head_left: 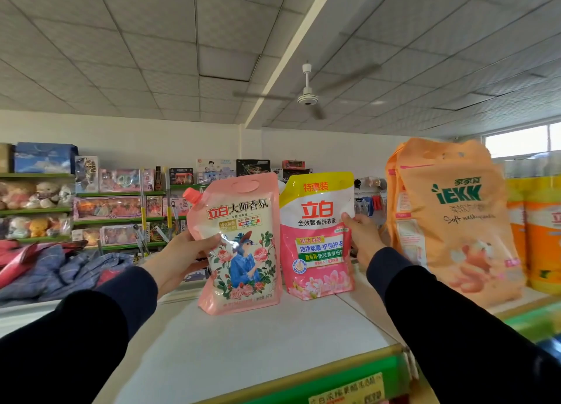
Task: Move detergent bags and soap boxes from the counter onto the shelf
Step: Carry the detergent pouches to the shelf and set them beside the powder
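**Two detergent pouches held upright on the top shelf**

Surroundings. The white top shelf (pixel 258 343) carries, at its right end, a large orange iEKK bag (pixel 455 221) standing upright, with yellow-and-orange packs (pixel 540 236) just behind it at the frame edge. A green price rail (pixel 349 385) with a yellow label runs along the shelf's near edge. Across the room, green wall shelving (pixel 115 194) holds boxed toys and plush animals; folded blue and red textiles (pixel 60 270) lie heaped at the left. A white ceiling fan (pixel 307 95) hangs overhead. Between the two hands nothing blocks the shelf surface; the orange bag stands close to the right of the right hand.

Task items. The left hand (pixel 185 252) grips the pink pouch (pixel 239 245) by its left edge below the pink spout; thumb on the front face, fingers curled behind it. The pouch's base rests on the shelf, tilted slightly. The right hand (pixel 361 239) grasps the yellow-topped pouch (pixel 317 236) at its right edge, thumb on the front; this pouch stands on the shelf just beside the pink one, their edges nearly touching. Both dark sleeves reach in from the bottom of the view.
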`<move>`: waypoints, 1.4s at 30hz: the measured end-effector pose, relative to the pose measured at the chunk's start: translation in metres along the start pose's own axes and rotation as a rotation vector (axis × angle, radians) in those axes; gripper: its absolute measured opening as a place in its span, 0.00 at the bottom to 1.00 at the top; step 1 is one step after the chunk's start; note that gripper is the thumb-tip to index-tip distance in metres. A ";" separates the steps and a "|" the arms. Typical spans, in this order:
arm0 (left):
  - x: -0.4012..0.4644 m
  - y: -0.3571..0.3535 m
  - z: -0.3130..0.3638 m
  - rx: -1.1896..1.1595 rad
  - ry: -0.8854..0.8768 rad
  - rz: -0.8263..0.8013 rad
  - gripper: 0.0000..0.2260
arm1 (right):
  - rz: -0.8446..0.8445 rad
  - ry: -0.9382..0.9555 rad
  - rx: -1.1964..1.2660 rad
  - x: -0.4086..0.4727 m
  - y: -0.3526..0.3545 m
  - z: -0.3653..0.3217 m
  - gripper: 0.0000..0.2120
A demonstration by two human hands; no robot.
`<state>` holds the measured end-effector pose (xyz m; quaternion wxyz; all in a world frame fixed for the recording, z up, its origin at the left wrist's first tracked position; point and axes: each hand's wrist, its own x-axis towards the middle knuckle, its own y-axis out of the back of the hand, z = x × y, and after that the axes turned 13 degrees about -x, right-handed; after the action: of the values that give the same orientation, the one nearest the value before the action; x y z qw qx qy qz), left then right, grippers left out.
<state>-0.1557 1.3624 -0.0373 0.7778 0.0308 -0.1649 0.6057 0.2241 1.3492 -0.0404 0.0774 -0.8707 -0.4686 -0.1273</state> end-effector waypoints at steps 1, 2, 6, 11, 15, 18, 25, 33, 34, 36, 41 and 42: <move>0.000 0.000 -0.001 0.020 -0.008 0.019 0.13 | 0.002 -0.006 0.005 0.001 0.000 0.001 0.17; 0.001 0.000 -0.001 0.041 -0.020 0.043 0.11 | 0.011 -0.016 0.013 0.002 0.001 0.002 0.15; 0.002 0.000 0.003 0.103 -0.050 0.119 0.10 | 0.042 -0.054 0.078 0.007 0.004 0.000 0.08; 0.001 0.003 0.002 0.105 -0.070 0.151 0.10 | 0.055 -0.057 0.078 0.008 0.003 0.000 0.07; 0.002 0.005 0.004 0.099 -0.085 0.190 0.09 | 0.059 -0.052 0.068 0.005 0.002 0.000 0.07; 0.003 0.005 0.005 0.073 -0.087 0.224 0.09 | 0.049 -0.042 0.054 0.004 0.004 0.000 0.08; 0.000 0.008 0.004 0.054 -0.084 0.271 0.12 | 0.040 -0.042 0.057 -0.004 0.007 -0.003 0.06; -0.014 0.001 -0.001 0.021 -0.071 0.175 0.17 | 0.012 -0.008 0.045 -0.017 0.006 -0.008 0.10; -0.015 0.001 -0.003 0.029 -0.070 0.182 0.17 | 0.010 -0.003 0.039 -0.020 0.006 -0.010 0.13; -0.018 0.000 -0.006 0.052 -0.062 0.194 0.19 | -0.005 -0.008 0.023 -0.026 0.006 -0.013 0.18; -0.023 -0.007 -0.006 0.065 -0.106 0.281 0.18 | -0.023 -0.065 0.048 -0.042 0.006 -0.017 0.18; -0.024 -0.009 -0.005 0.062 -0.119 0.301 0.18 | -0.020 -0.065 0.037 -0.044 0.006 -0.016 0.19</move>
<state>-0.1513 1.3385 -0.0477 0.6659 0.0653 -0.1947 0.7172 0.2033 1.3064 -0.0377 0.0770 -0.8681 -0.4818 -0.0912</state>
